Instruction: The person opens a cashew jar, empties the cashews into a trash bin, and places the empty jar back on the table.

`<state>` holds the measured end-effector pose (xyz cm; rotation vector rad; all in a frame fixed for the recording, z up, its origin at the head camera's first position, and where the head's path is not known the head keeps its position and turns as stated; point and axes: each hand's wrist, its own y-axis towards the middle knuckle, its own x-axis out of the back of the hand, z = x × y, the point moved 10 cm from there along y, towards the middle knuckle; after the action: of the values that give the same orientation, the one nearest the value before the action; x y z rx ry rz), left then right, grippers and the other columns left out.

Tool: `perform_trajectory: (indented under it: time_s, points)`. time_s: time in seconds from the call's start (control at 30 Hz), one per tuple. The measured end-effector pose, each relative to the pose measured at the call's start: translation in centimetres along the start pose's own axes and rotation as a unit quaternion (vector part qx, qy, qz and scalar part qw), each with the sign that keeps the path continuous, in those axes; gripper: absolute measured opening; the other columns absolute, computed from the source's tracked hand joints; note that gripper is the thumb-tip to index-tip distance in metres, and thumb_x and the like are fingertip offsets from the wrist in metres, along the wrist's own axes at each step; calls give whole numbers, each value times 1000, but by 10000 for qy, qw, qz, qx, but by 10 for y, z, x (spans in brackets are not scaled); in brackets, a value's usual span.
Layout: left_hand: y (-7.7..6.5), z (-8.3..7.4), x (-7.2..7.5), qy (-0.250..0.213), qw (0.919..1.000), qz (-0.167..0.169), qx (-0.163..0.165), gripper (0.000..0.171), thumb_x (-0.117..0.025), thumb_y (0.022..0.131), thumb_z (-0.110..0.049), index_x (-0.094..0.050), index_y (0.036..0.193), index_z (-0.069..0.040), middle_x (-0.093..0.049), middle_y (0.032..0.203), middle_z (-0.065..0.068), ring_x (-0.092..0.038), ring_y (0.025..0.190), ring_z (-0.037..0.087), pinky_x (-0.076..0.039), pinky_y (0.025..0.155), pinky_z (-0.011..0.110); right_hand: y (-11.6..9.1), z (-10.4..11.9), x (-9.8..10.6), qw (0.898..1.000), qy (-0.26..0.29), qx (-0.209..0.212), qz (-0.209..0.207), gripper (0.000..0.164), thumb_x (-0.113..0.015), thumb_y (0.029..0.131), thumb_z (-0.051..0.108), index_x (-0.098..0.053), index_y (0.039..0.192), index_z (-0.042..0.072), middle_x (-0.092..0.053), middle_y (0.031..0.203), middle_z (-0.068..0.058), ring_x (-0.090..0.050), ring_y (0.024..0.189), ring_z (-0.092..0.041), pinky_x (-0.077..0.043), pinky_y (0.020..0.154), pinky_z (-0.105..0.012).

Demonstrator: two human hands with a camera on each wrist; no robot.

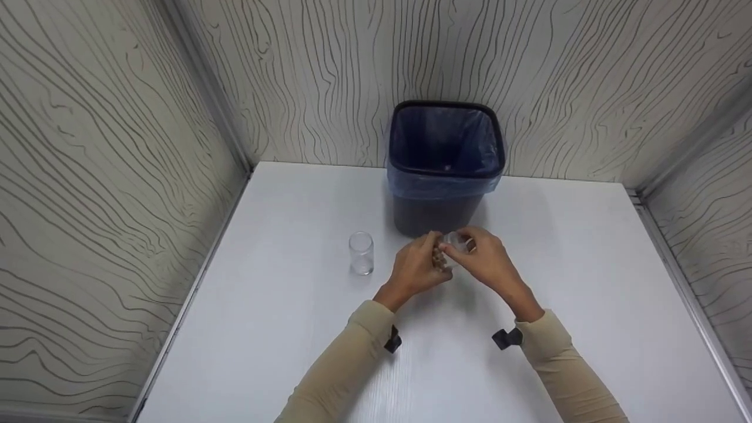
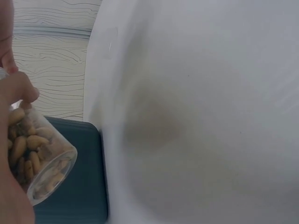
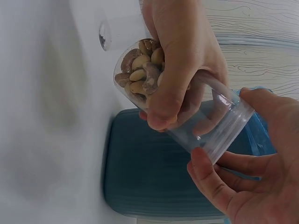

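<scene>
Holding a clear jar [image 3: 229,128] over the desk [image 1: 282,329], just in front of the bin [image 1: 435,214] and between both hands. Gripping its body with left hand [image 1: 414,267] — fingers curled right round, thumb laid along the near side. Pinching its top end with right hand [image 1: 490,261], with fingers and thumb parted by about the jar's breadth and touching the clear edge. Cannot tell lid from bare rim there. Tilted, with top end toward right hand. Visible through the jar's side: nuts [image 3: 138,74], tan and brown, bunched toward the base, partly hidden by left hand's fingers.

Also on the desk: a clear glass [image 1: 362,258], upright, to the left of left hand, near but apart from it. Behind both hands, against or close to the wall [image 1: 329,88] — cannot tell which: the bin, dark, upright, lined with a thin blue bag [image 1: 440,183] folded down over its rim. Inside the bag, a small pale spot, too small to name. On both arms, beige sleeves [image 1: 346,358] turned back at the cuffs, with small black devices [image 1: 506,339] at the wrists. All around, pale walls patterned with dark wood-grain lines.
</scene>
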<state>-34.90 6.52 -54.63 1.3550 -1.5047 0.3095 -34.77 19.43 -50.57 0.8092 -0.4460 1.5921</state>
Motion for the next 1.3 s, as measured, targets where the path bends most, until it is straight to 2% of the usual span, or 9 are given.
perform_trajectory:
  time_s: [0.33,0.57,0.73,1.03,1.3]
  points:
    - [3,0,2,-86,9999,86,-39,53,-84,79,-36,-65,125,-17,-71,94,-6,-64,77,8,-58,70,30,0,1,2,9999,84,52,-60,58,-78,96,45,-70,129,-1,-72,119,-17,-72,102,-33,-58,85,-46]
    - [2,2,1,-528,9981,281,113,57,-85,78,-37,-64,128,-17,-72,98,-6,-66,82,8,-58,74,31,-2,5,3,9994,304,124,52,58,-80,94,46,-69,132,3,-71,125,-15,-72,102,-31,-59,86,-46]
    - [4,3,2,-568,9974,422,163,60,-86,78,-38,-64,129,-17,-72,98,-7,-67,83,8,-58,75,31,-2,6,3,9993,350,78,103,60,-80,94,48,-68,133,4,-70,126,-16,-72,103,-32,-59,86,-47]
    - [6,5,4,-722,9947,709,172,49,-87,77,-38,-60,114,-21,-67,90,-9,-61,77,6,-53,69,29,-2,7,2,9989,419,128,134,60,-79,95,46,-67,137,6,-69,129,-14,-71,101,-27,-59,85,-43]
    - [7,6,5,-857,9917,955,76,46,-86,75,-37,-59,109,-22,-69,87,-10,-61,73,5,-49,64,26,-5,11,3,9978,566,339,74,57,-81,94,42,-67,136,6,-69,130,-14,-70,101,-28,-59,90,-53]
